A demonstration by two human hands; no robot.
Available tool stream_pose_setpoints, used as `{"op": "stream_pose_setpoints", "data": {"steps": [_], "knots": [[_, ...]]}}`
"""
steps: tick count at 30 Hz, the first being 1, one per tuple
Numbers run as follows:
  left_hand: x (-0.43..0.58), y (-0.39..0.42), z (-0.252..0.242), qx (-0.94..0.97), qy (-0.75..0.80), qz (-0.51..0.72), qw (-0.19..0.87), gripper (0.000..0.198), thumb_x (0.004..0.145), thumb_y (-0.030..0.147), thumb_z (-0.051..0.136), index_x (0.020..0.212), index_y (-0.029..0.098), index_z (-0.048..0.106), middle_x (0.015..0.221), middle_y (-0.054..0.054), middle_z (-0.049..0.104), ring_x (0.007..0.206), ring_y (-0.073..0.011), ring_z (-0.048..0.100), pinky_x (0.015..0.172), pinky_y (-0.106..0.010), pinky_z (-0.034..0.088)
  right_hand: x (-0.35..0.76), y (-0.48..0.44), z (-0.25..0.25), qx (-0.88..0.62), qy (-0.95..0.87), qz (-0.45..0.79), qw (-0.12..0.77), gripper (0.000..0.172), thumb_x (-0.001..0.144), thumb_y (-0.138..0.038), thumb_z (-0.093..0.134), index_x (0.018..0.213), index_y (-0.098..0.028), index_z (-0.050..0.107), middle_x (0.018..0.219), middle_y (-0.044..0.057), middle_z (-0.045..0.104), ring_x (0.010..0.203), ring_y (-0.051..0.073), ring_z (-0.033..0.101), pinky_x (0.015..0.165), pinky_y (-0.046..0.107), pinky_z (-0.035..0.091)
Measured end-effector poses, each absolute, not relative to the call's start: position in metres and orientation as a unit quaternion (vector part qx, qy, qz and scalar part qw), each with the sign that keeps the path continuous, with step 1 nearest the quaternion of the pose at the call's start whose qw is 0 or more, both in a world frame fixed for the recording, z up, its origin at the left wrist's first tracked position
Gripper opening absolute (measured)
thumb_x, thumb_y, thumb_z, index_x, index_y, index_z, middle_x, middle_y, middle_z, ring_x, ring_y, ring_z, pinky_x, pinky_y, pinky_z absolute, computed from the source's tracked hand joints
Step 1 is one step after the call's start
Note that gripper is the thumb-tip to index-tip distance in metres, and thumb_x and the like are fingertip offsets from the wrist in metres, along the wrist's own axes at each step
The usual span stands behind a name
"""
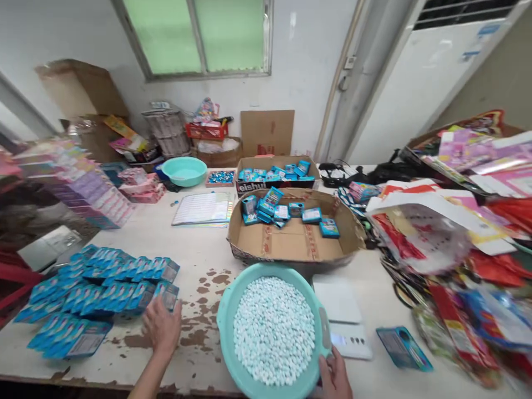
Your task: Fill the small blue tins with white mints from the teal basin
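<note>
The left hand (163,328) lies open, fingers spread, touching the blue packets (100,293) at the table's near left; the right hand (336,377) clasps the rim of the teal basin (266,270) of white tablets (274,330), beside a scale (341,305)

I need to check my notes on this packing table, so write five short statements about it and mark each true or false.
1. The basin nearest the camera holds white pellets. True.
2. The left hand rests inside the cardboard box. False: it lies open on the table beside the blue packets.
3. The right hand is at the basin's near rim. True.
4. The cardboard box is packed to the brim. False: only a few small blue boxes lie at its far end.
5. The scale sits left of the basin. False: it sits to its right.
</note>
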State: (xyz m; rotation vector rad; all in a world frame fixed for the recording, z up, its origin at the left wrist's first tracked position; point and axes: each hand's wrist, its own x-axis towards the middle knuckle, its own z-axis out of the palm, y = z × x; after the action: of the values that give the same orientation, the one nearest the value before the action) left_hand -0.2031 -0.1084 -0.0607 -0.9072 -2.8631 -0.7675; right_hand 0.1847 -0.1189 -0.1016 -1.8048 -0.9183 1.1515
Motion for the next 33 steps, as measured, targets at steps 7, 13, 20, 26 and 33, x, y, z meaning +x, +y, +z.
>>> {"op": "stream_pose_setpoints", "data": {"steps": [7, 13, 20, 26, 33], "knots": [[-0.11, -0.06, -0.073, -0.443, -0.831, -0.202, -0.27, 0.049, 0.08, 0.043, 0.044, 0.119, 0.014, 0.047, 0.109, -0.016, 0.064, 0.1, -0.0311, 0.061, 0.084, -0.041, 0.046, 0.194, -0.105, -0.08, -0.645, -0.353, 0.539, 0.411, 0.071, 0.075, -0.06, 0.053, 0.128, -0.015, 0.039, 0.091, 0.009, 0.068, 0.066, 0.022, 0.066, 0.045, 0.03, 0.052], [-0.133, -0.05, -0.068, -0.488, -0.811, -0.135, -0.294, 0.053, 0.077, 0.043, 0.048, 0.122, 0.016, 0.046, 0.109, -0.013, 0.064, 0.097, -0.0302, 0.061, 0.08, -0.038, 0.047, 0.186, -0.105, -0.062, -0.626, -0.318, 0.569, 0.428, 0.062, 0.073, -0.048, 0.059, 0.122, -0.018, 0.038, 0.103, 0.013, 0.067, 0.069, 0.023, 0.066, 0.044, 0.031, 0.053], [-0.116, -0.043, -0.048, -0.556, -0.816, -0.113, -0.112, 0.055, 0.085, 0.041, 0.042, 0.134, 0.017, 0.041, 0.127, -0.017, 0.052, 0.117, -0.035, 0.047, 0.095, -0.051, 0.037, 0.181, -0.121, -0.081, -0.618, -0.352, 0.572, 0.409, 0.053, 0.075, -0.049, 0.058, 0.116, -0.021, 0.039, 0.098, 0.009, 0.066, 0.064, 0.02, 0.064, 0.045, 0.031, 0.054], [-0.015, -0.046, -0.069, -0.748, -0.615, -0.167, -0.185, 0.043, 0.085, 0.037, 0.05, 0.124, 0.021, 0.052, 0.133, -0.012, 0.05, 0.127, -0.0284, 0.039, 0.106, -0.042, 0.028, 0.262, -0.1, -0.062, -0.731, -0.463, 0.302, 0.399, 0.046, 0.08, -0.05, 0.051, 0.11, -0.015, 0.051, 0.107, 0.017, 0.058, 0.089, 0.025, 0.059, 0.071, 0.041, 0.052], [0.027, -0.055, -0.083, -0.782, -0.565, -0.073, -0.255, 0.031, 0.083, 0.042, 0.05, 0.103, 0.023, 0.065, 0.109, -0.011, 0.061, 0.105, -0.0283, 0.05, 0.096, -0.042, 0.033, 0.354, -0.065, -0.073, -0.826, -0.424, 0.073, 0.364, 0.086, 0.062, -0.067, 0.061, 0.12, -0.005, 0.05, 0.123, 0.027, 0.048, 0.117, 0.04, 0.041, 0.097, 0.058, 0.029]]}}
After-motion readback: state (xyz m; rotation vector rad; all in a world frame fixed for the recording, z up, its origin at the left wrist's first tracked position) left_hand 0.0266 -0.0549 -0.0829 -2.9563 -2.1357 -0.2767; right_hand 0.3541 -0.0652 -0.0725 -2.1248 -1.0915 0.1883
